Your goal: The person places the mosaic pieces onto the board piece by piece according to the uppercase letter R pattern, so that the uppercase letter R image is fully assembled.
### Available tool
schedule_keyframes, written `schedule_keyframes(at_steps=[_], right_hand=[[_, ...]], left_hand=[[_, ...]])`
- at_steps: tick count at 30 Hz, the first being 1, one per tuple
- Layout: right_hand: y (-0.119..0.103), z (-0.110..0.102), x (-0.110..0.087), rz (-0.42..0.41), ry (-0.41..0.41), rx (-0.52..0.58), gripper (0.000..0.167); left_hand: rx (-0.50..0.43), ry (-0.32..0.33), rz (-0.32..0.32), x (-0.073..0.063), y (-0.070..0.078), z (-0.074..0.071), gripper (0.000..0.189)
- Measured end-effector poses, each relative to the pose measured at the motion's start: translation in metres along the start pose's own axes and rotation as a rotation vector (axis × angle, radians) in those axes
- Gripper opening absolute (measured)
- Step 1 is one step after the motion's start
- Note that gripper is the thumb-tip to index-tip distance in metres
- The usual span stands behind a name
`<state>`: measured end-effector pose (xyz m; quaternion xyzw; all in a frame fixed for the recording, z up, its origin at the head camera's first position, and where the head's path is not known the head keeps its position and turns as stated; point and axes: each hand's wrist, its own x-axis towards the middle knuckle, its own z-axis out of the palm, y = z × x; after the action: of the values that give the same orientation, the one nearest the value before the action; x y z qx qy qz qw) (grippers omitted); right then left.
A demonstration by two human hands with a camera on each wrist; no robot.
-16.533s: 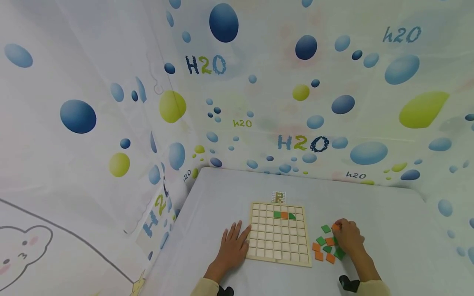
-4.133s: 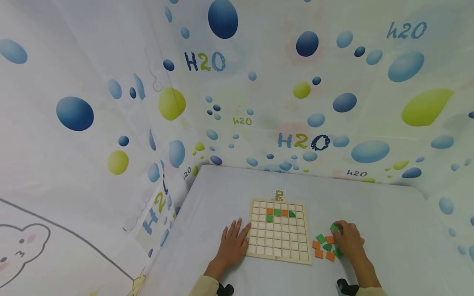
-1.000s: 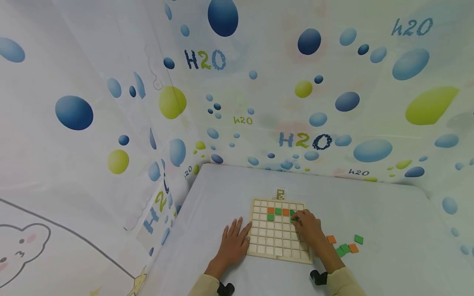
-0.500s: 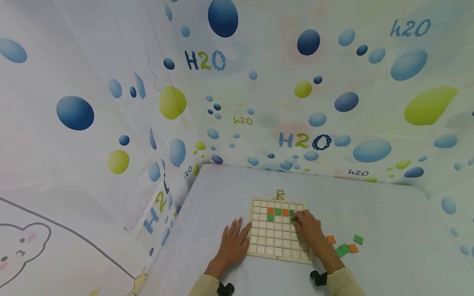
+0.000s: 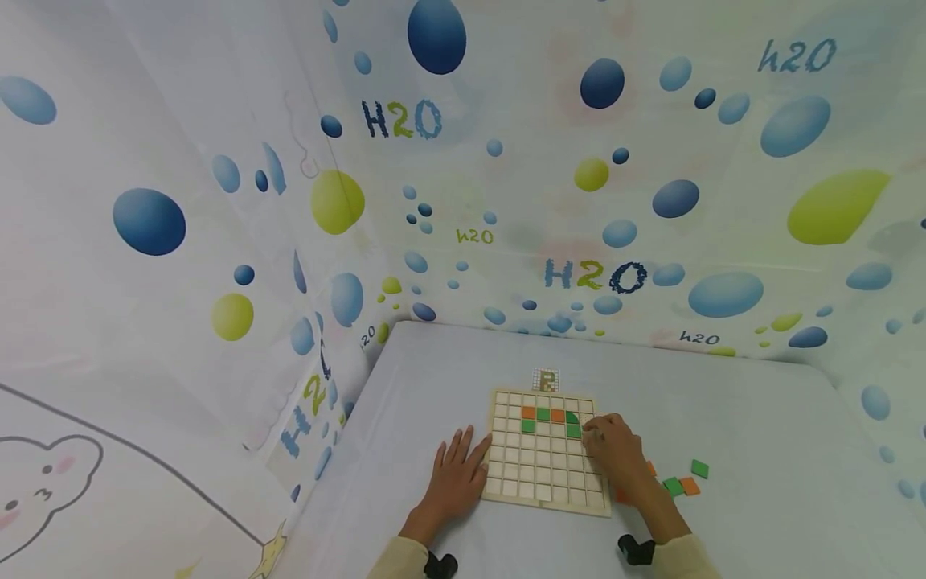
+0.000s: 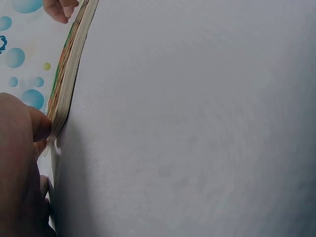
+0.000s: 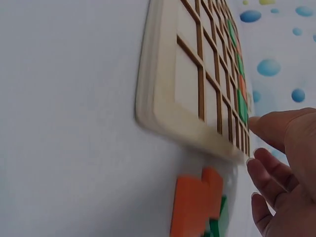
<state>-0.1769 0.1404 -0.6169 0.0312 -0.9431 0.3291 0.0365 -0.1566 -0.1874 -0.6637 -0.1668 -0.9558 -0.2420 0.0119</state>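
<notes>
A wooden grid board lies flat on the table. My left hand rests beside its left edge, fingers spread, the thumb side touching the frame. In the board's upper part, a row holds an orange tile, a green tile, another orange tile and a green rounded-corner tile. Below the row's two ends lie green square tiles, the right one just left of my right hand. That hand hovers at the board's right edge; in the right wrist view its fingers are loosely bent, holding nothing.
Loose orange tiles and green tiles lie right of the board, some hidden under the right forearm. A small pattern card sits behind the board. A printed curtain rises behind the table.
Over the longer span, an orange and two green square tiles have joined the board. Just now my right hand has left the lower right green tile and shifted right. My left hand stays put.
</notes>
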Motion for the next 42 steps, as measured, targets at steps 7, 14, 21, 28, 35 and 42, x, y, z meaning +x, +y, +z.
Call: schedule_keyframes(at_steps=[7,14,21,28,35,42], right_hand=[[0.032,-0.023,-0.009,0.139,0.023,-0.018,0.028],[0.068,-0.056,-0.028,0.335,0.125,-0.133,0.041],[0.094,-0.081,-0.047,0.525,0.114,-0.07,0.054],[0.106,-0.089,-0.053,0.546,0.073,-0.021,0.046],[0.118,-0.09,-0.048,0.371,-0.008,0.012,0.049],[0.121,-0.087,-0.049,0.362,-0.008,0.031,0.051]], left_hand=[[0.003,-0.022,-0.02,0.001,0.001,-0.001,0.051],[-0.018,0.021,0.006,-0.001,0.001,-0.002,0.05],[-0.048,-0.007,0.012,-0.002,0.01,-0.014,0.05],[-0.013,-0.038,0.009,-0.003,0.017,-0.023,0.049],[-0.029,-0.01,0.031,-0.004,0.017,-0.022,0.049],[-0.088,0.044,0.058,-0.004,0.01,-0.013,0.049]])
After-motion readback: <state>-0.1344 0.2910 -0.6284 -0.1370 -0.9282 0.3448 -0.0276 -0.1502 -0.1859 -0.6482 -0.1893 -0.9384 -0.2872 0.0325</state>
